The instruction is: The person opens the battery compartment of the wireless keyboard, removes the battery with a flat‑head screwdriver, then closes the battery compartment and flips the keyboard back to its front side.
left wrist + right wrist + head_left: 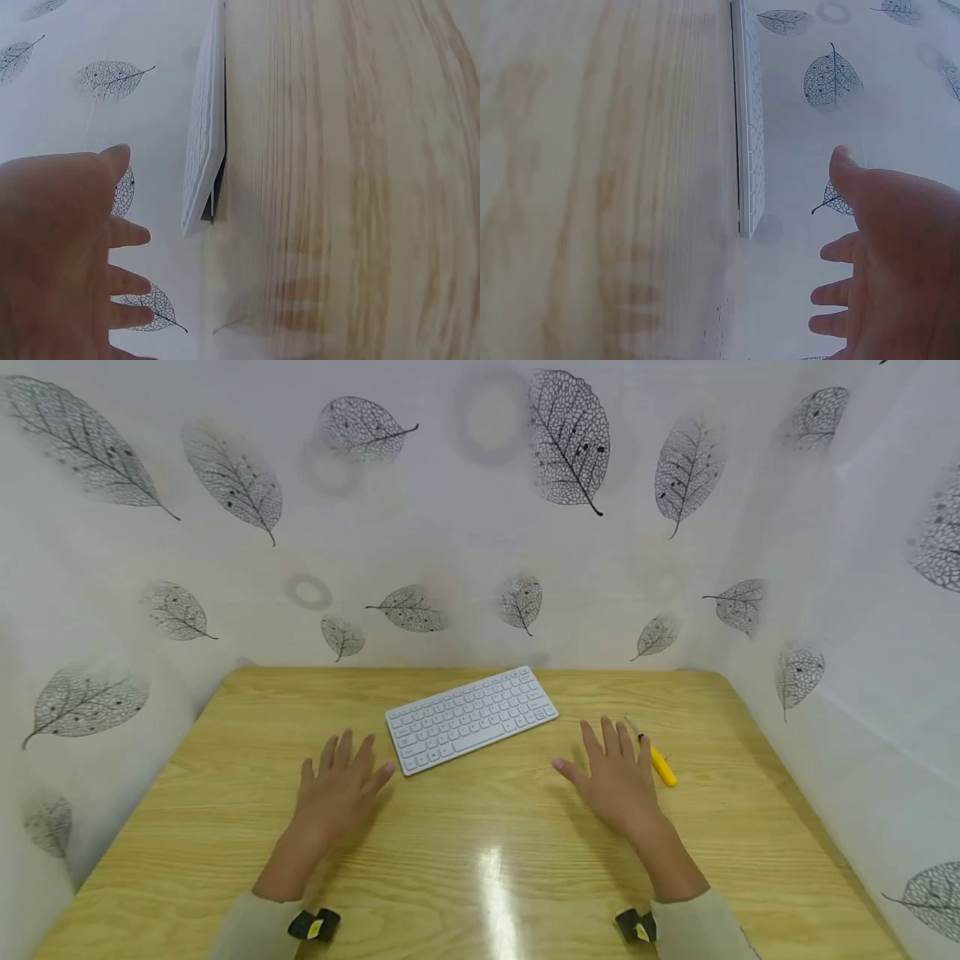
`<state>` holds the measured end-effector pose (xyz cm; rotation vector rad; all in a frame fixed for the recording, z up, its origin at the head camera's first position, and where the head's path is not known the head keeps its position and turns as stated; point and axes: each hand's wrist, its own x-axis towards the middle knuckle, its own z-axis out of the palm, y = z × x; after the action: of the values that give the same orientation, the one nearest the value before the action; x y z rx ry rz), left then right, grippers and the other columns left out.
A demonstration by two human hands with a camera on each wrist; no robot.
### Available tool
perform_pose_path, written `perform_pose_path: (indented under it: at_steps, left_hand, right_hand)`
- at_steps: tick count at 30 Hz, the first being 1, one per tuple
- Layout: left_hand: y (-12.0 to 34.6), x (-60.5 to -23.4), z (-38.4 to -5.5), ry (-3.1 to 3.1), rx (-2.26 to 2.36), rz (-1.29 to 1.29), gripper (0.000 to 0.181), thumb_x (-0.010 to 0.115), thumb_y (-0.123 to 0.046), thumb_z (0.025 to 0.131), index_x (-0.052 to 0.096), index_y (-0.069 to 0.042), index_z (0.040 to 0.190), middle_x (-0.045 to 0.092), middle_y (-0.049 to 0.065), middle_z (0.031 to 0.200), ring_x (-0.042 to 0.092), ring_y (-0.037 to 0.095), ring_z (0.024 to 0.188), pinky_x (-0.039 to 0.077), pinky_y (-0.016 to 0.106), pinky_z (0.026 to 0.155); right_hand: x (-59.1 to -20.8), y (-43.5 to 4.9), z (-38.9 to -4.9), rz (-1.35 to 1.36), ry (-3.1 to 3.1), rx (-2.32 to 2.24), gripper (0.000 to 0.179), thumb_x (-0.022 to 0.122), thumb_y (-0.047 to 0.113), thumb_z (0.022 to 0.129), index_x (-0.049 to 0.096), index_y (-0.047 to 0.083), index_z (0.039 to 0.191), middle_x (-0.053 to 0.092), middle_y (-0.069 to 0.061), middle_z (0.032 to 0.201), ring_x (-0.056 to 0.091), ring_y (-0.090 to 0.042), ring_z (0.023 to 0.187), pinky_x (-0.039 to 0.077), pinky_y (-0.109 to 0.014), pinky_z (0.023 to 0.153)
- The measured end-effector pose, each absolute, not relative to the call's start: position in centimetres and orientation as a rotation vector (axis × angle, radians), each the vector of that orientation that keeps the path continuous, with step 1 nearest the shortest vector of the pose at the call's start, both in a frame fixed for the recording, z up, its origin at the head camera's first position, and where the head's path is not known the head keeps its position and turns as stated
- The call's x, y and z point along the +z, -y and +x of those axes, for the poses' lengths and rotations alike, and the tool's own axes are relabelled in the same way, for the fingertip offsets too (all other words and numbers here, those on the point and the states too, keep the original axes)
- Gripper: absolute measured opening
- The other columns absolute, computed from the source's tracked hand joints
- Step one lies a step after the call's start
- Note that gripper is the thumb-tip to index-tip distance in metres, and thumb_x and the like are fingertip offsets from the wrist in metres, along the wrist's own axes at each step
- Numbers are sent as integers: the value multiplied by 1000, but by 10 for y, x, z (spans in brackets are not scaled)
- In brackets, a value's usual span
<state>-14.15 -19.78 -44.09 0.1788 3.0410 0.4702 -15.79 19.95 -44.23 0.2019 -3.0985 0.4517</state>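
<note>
As left hand [337, 792] and right hand [618, 783] hover palm-down near the keyboard [471, 718], their empty fingers [343, 750] stretch apart.

It looks like a screened-off desk space: wood-grain tabletop [442, 835], white keyboard [472, 720], surrounding leaf-printed sheeting [450, 527].

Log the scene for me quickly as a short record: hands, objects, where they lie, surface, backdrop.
Left hand: fingers spread, holding nothing, beside the keyboard's near left corner
Right hand: fingers spread, holding nothing, just left of the screwdriver
Keyboard: white, set at a slant, right end farther from the person
Screwdriver: yellow handle toward the person, tip pointing away; partly hidden by the right hand in the head view
Table: light wood grain
Backdrop: pale, printed with dark leaves
</note>
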Motion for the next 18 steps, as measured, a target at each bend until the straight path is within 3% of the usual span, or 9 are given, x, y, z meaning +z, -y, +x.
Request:
perform_pose_path:
  at_steps: [4,7,13,18]
  left_hand:
    - [194,-442,-146,-3078,548,192,71,34,-56,106,32,-6,156,26,28,160,29,53,143,30,74,107]
    - [191,-443,-150,-3069,701,166,63,44,-48,106,39,-7,153,36,24,157,36,50,140,38,70,103]
    - [188,-442,-158,-2958,1057,108,53,51,-38,105,48,-7,148,46,20,151,46,43,136,42,61,106]
    - [189,-444,-163,-2865,1225,40,49,53,-34,105,52,-7,145,55,17,143,59,35,121,52,51,95]
  right_hand:
    - [-438,-198,-162,197,3068,584,88,33,71,99,29,6,158,31,-26,160,29,-48,146,20,-69,116]
    - [-434,-198,-167,181,3061,801,84,35,68,100,32,6,157,35,-24,158,35,-47,143,32,-68,111]
    - [-436,-203,-190,229,2990,1224,73,42,60,102,36,10,156,35,-17,159,36,-41,145,35,-61,113]
    - [-444,-208,-217,269,2937,1337,61,49,46,105,42,7,152,42,-17,155,46,-39,138,41,-56,110]
